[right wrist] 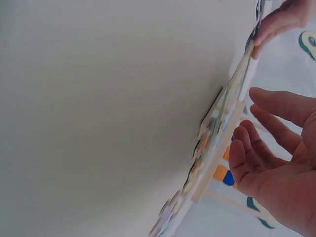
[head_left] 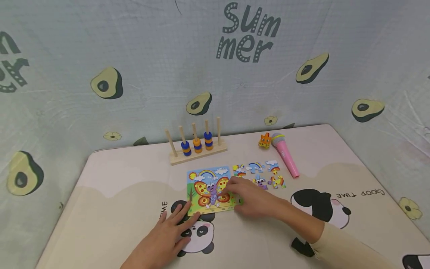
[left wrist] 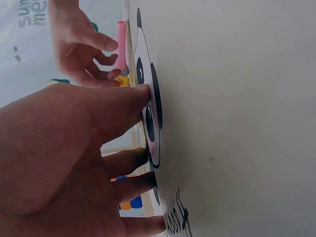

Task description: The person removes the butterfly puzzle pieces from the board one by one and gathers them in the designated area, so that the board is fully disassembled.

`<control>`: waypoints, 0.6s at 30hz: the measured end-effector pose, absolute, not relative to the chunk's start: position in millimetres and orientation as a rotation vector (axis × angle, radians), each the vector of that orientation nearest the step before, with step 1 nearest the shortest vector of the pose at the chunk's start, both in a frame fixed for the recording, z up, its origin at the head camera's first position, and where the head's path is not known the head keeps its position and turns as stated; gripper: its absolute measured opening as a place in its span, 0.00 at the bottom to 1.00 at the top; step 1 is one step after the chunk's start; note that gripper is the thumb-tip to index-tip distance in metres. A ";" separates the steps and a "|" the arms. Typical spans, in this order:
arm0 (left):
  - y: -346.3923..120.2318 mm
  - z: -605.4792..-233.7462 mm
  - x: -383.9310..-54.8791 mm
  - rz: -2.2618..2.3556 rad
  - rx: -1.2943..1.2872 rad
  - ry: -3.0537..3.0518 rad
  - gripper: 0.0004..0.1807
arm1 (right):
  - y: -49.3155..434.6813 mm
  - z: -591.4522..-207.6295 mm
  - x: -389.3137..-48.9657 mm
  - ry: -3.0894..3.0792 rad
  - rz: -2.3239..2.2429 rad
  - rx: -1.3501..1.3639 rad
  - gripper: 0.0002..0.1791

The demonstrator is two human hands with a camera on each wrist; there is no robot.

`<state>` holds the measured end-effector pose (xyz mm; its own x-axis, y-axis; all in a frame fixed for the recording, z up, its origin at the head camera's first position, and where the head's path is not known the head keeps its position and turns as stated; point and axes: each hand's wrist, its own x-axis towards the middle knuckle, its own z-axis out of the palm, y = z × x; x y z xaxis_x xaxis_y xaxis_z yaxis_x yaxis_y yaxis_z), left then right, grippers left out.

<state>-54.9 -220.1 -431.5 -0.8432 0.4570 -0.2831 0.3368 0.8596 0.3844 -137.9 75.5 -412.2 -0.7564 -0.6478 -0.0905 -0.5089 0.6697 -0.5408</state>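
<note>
A butterfly picture puzzle [head_left: 209,188] lies flat in the middle of the table. My left hand [head_left: 166,235] rests at its lower left corner, fingers spread, fingertips on the corner and the tablecloth. Over the puzzle's right edge is my right hand [head_left: 253,198], its fingers loosely bent. In the right wrist view, nothing shows between the fingers of that right hand [right wrist: 279,143]. Loose puzzle pieces [head_left: 256,167] lie in two rows right of the puzzle, the lower row partly behind the right hand. A green bit of a piece shows beneath its fingers.
Behind the puzzle stands a wooden peg rack [head_left: 198,154] with blue and orange rings on three pegs. A small orange toy figure [head_left: 264,140] and a pink microphone [head_left: 286,155] lie at the back right. A printed curtain [head_left: 151,74] hangs behind the table.
</note>
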 end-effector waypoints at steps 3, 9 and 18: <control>-220.4 -430.8 -54.8 0.451 0.587 2.666 0.34 | 65.3 -413.7 -142.9 2.589 -0.733 -0.956 0.25; -221.4 -431.0 -54.2 0.456 0.623 2.681 0.34 | 44.5 -414.8 -152.6 2.534 -0.736 -0.982 0.23; -222.8 -431.6 -51.9 0.464 0.649 2.691 0.34 | 23.9 -416.2 -157.8 2.497 -0.688 -1.051 0.22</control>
